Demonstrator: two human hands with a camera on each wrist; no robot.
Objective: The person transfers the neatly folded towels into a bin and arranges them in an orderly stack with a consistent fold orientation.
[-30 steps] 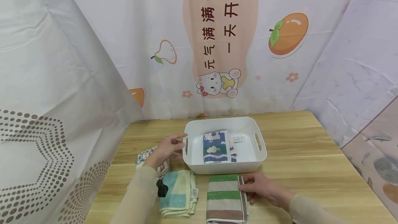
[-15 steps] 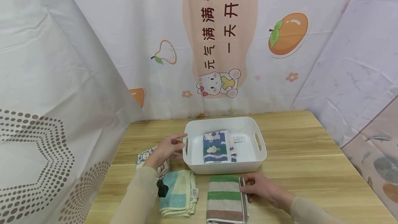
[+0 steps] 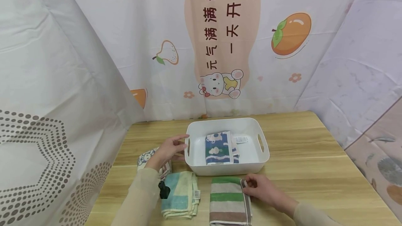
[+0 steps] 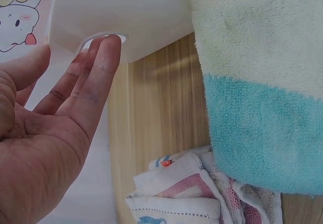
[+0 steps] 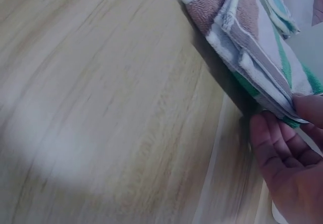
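A folded towel (image 3: pixel 226 198) with green, grey and brown stripes lies in front of the white plastic basket (image 3: pixel 224 171). My right hand (image 3: pixel 267 190) pinches its far right corner, thumb above and fingers below; the right wrist view shows the towel's layered edges (image 5: pixel 252 57). At the basket's left end is my left hand (image 3: pixel 169 151), its fairly straight fingers (image 4: pixel 96 82) right at the handle hole. Inside the basket sits a folded blue, green and white towel (image 3: pixel 218 149), partly over a paler cloth with a label.
A folded blue and yellow towel (image 3: pixel 179 195) lies left of the striped one. Behind my left forearm, a white patterned towel (image 3: pixel 145 157) is partly hidden. Wooden tabletop (image 3: pixel 307 156) extends to the right; a printed curtain (image 3: pixel 260 104) hangs behind the table.
The striped towel has shifted very slightly right, along with my right hand at its corner. My left hand stays at the basket handle.
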